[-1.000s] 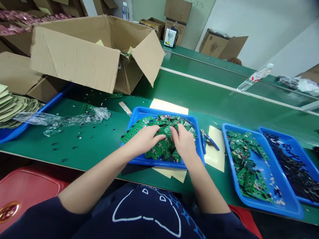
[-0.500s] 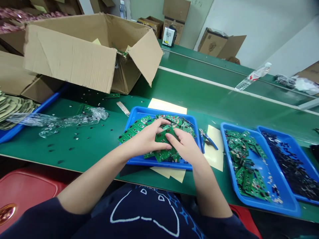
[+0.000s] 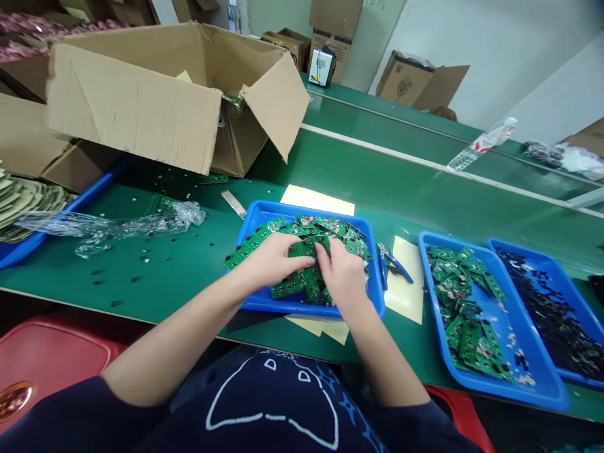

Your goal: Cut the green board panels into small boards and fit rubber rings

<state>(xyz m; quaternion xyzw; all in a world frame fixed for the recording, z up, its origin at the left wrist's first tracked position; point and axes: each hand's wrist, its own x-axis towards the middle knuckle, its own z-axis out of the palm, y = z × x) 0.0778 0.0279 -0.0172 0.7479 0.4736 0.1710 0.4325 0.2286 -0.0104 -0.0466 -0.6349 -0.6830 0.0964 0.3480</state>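
Green worktop [image 3: 184, 283] extends left of the rectangular blue plastic tray [image 3: 283, 307], above which your left hand [image 3: 271, 260] and right hand [image 3: 346, 272] pinch a flat green circuit board [image 3: 306, 248], visible length crosswise.

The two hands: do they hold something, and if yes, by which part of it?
A green board: the left hand grips its left end, the right hand its right end.

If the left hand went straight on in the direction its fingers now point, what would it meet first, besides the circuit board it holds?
Past the held green circuit board, the left hand would most likely meet the right hand, at the board's other end; depth is hard to judge.
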